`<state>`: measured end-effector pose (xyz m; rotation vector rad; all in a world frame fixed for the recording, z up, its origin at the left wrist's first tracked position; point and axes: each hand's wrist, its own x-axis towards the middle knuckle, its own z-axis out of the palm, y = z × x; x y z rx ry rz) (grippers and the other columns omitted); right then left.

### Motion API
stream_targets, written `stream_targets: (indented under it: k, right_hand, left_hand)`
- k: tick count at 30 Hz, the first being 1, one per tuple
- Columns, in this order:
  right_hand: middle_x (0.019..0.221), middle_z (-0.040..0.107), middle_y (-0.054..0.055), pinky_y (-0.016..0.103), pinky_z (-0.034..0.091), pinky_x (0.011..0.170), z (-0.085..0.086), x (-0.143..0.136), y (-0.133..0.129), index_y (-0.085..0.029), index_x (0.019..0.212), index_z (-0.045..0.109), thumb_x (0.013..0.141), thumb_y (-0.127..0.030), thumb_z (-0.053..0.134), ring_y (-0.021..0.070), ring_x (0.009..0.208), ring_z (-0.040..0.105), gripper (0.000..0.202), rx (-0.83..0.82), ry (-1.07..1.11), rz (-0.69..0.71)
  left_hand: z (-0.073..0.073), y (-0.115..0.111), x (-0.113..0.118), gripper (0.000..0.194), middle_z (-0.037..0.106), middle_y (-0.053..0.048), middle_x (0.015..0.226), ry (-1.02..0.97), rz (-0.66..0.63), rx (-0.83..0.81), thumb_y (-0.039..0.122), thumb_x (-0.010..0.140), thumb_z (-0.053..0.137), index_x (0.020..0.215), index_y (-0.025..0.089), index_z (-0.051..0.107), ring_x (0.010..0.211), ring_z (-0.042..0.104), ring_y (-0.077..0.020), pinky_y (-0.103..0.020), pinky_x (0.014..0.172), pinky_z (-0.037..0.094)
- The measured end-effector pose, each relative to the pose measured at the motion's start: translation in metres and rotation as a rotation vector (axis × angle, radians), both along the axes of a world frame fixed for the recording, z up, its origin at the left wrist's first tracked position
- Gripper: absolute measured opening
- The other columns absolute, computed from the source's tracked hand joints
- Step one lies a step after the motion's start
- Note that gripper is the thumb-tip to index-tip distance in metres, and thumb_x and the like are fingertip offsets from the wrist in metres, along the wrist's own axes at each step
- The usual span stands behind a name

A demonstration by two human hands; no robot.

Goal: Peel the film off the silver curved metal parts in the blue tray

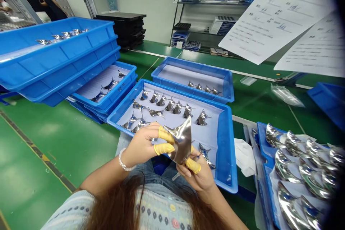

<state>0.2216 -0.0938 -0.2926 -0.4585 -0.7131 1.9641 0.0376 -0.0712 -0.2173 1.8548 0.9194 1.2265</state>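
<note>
A shiny curved metal piece [181, 143] is held up between both hands, over the near edge of a blue tray [232, 151]. My left hand [147, 143], with yellow finger cots on two fingers, pinches the piece at its left side. My right hand [198, 172] grips its lower right edge, and yellow covers show on its thumb and a finger. Some of the right fingers are hidden behind the metal. Inside the tray, several smaller-looking metal pieces [170, 105] stand in rows on white lining, and one [206, 155] lies just right of my right hand.
Stacked blue trays [56, 68] rise at the left. Another tray [192, 70] sits behind the near one. At the right, a blue tray holds several curved metal pieces [287, 169]. Paper sheets [277, 18] hang at upper right. A white cloth [244, 156] lies beside the near tray.
</note>
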Motion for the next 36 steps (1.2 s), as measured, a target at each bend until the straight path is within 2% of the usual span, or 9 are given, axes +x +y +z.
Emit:
stream_targets:
  k: [3,8,14,16,20,23,27,32,36]
  right_hand:
    - [0.054,0.052,-0.005,0.019,0.022,0.041,-0.001,0.001,-0.002,-0.021,0.073,0.064,0.063,-0.039,0.086,0.0038,0.036,0.028,0.030,0.008,-0.055,-0.027]
    - [0.051,0.049,-0.005,0.021,0.020,0.041,0.000,0.002,-0.002,-0.020,0.067,0.061,0.061,-0.045,0.085,0.0055,0.036,0.029,0.035,0.038,-0.122,-0.048]
    - [0.050,0.049,-0.004,0.021,0.019,0.040,-0.002,0.001,-0.001,-0.019,0.068,0.064,0.063,-0.047,0.083,0.0053,0.035,0.029,0.034,0.078,-0.167,-0.038]
    - [0.051,0.050,-0.004,0.020,0.019,0.039,-0.001,0.001,-0.001,-0.019,0.070,0.067,0.064,-0.046,0.083,0.0049,0.035,0.030,0.032,0.101,-0.166,-0.018]
    - [0.059,0.062,0.003,0.019,0.021,0.037,0.010,0.005,-0.002,-0.019,0.070,0.072,0.068,-0.047,0.080,0.0048,0.034,0.033,0.029,0.147,-0.158,0.029]
    - [0.065,0.068,0.006,0.019,0.023,0.036,0.018,0.008,-0.005,-0.023,0.076,0.075,0.073,-0.045,0.076,0.0052,0.032,0.035,0.023,0.178,-0.152,0.066]
    - [0.064,0.069,0.005,0.021,0.025,0.036,0.021,0.009,-0.008,-0.026,0.080,0.075,0.070,-0.046,0.078,0.0059,0.030,0.033,0.023,0.134,-0.166,0.050]
    - [0.058,0.064,0.002,0.019,0.020,0.036,0.017,0.009,-0.008,-0.022,0.078,0.071,0.068,-0.049,0.079,0.0041,0.031,0.028,0.030,0.068,-0.107,0.047]
    - [0.056,0.057,-0.003,0.019,0.020,0.038,0.009,0.007,-0.004,-0.020,0.069,0.059,0.064,-0.050,0.081,0.0037,0.034,0.023,0.036,-0.026,-0.060,-0.036]
  left_hand:
    - [0.004,-0.005,0.000,0.036,0.065,-0.004,0.065,0.045,-0.007,0.073,0.051,0.079,0.060,0.069,0.018,0.070,0.068,0.055,-0.0155,-0.031,0.074,0.044]
    - [0.009,-0.012,-0.001,0.032,0.064,-0.004,0.063,0.130,-0.027,0.053,0.050,0.080,0.059,0.072,0.022,0.073,0.069,0.054,-0.0175,-0.033,0.076,0.042]
    - [0.010,-0.016,-0.001,0.023,0.063,-0.004,0.061,0.125,-0.037,0.034,0.043,0.077,0.066,0.073,0.022,0.072,0.068,0.054,-0.0178,-0.033,0.076,0.042]
    - [0.008,-0.014,-0.001,0.023,0.062,-0.004,0.063,0.058,-0.029,-0.049,0.041,0.076,0.067,0.069,0.020,0.070,0.069,0.054,-0.0171,-0.031,0.074,0.043]
    - [-0.002,-0.005,0.002,0.026,0.061,-0.002,0.068,-0.257,-0.013,-0.413,0.040,0.072,0.071,0.068,0.016,0.063,0.065,0.054,-0.0139,-0.027,0.064,0.044]
    - [-0.012,0.003,0.007,0.029,0.058,0.001,0.061,-0.466,-0.090,-0.631,0.039,0.069,0.073,0.067,0.014,0.058,0.055,0.052,-0.0107,-0.024,0.057,0.042]
    - [-0.025,0.009,0.016,0.029,0.056,0.002,0.060,-0.646,-0.169,-0.836,0.036,0.067,0.076,0.068,0.013,0.057,0.053,0.051,-0.0082,-0.022,0.056,0.041]
    - [-0.037,0.011,0.021,0.036,0.054,0.001,0.059,-0.721,-0.172,-0.997,0.038,0.058,0.081,0.068,0.013,0.057,0.055,0.050,-0.0082,-0.022,0.057,0.041]
    - [-0.036,0.010,0.023,0.041,0.055,0.001,0.058,-0.737,-0.212,-1.010,0.041,0.053,0.084,0.067,0.012,0.059,0.052,0.050,-0.0084,-0.022,0.054,0.041]
